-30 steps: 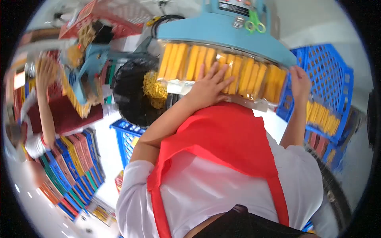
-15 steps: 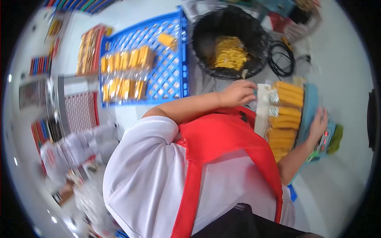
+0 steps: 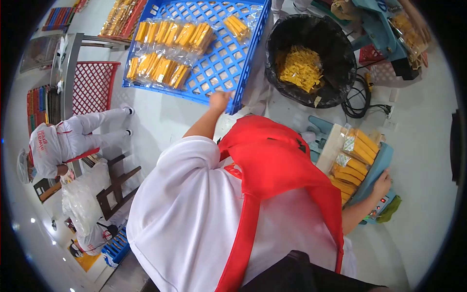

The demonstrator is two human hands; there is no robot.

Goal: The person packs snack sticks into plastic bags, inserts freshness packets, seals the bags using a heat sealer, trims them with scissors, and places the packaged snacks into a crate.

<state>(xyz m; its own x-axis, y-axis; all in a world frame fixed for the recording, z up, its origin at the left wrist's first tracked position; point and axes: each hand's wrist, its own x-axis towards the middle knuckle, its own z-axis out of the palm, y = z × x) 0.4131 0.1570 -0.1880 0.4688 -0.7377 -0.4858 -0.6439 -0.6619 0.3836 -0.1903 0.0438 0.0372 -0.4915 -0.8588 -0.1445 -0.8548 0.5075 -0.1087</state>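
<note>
My left hand (image 3: 221, 100) is closed at the near corner of a large blue plastic crate (image 3: 214, 100), its fingers curled at the rim. Clear packs of yellow sticks (image 3: 163, 70) lie in two rows in the crate, with a single pack (image 3: 237, 27) apart at the right. Over on the right, my right hand (image 3: 383, 184) is curled against the outer edge of a teal sealing machine (image 3: 372, 173). Several packs of yellow sticks (image 3: 352, 168) lie on the machine between its teal edge and a pale board (image 3: 330, 148).
A black-lined bin (image 3: 335, 73) holds yellow scraps. Black cables (image 3: 357, 100) lie by it on the floor. Another person's hand (image 3: 418, 24) is near a second teal machine (image 3: 382, 29). At left, a person in white (image 3: 58, 141) bends over near a dark stool (image 3: 116, 190).
My left hand has moved left from beside the packs on the machine to the crate's corner. My right hand has closed in on the machine's edge. The camera view has shifted.
</note>
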